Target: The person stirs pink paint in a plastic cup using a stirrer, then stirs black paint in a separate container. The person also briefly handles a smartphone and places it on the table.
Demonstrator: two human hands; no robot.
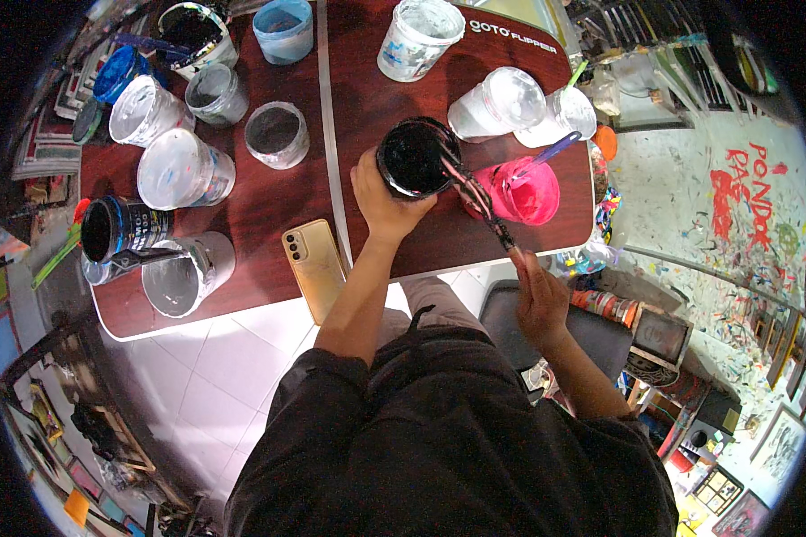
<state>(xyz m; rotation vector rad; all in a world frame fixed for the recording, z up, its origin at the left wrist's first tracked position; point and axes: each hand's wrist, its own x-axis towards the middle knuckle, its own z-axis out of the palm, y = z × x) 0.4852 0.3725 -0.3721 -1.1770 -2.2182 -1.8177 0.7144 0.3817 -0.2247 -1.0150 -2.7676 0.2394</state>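
Observation:
My left hand [383, 199] is wrapped round the near left side of a tub of black paint [414, 157]. In my right hand [539, 294] is the end of a long paint-smeared stirring stick [486, 210], streaked dark and pink. It slants up and left, and its far end reaches the tub's right rim; whether the tip dips into the paint I cannot tell. Just right of the tub stands a bucket of bright pink paint [526, 191], with a purple-handled tool [557, 146] leaning in it. The stick passes over this bucket's left edge.
On the dark red table [376, 249], white tubs [497, 103] stand farther off. Several paint containers crowd the left, including a grey one [276, 134] and a tilted-looking tub [188, 273] near the front edge. A gold phone [316, 268] overhangs that edge. A dark chair [595, 340] stands right.

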